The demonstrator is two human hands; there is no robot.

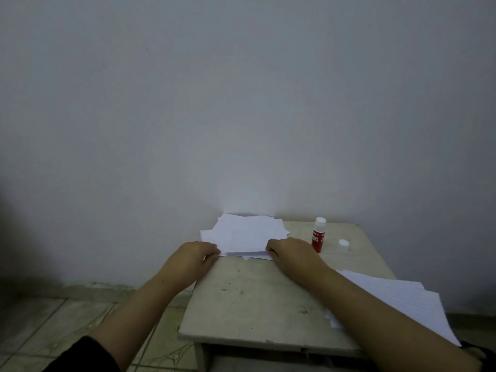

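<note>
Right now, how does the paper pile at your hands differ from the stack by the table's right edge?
The far pile lies by the wall, sheets fanned askew; the right stack sits nearer, overhanging the table. The left hand and right hand grip the far pile's near edge; neither holds the right stack. The right stack shows faint lines; the far pile looks plain. Both are white paper.

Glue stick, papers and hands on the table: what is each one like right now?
Glue stick: upright, cap seemingly off.
Cap: on the table, apart, right of the glue stick.
Top sheet: lies on the pile, near edge pinched at both ends.
Pile: loose sheets, fanned untidily by the wall.
Left hand: pinches the top sheet's left end.
Right hand: pinches its right end.
Right stack: flat, partly under the right forearm.
</note>
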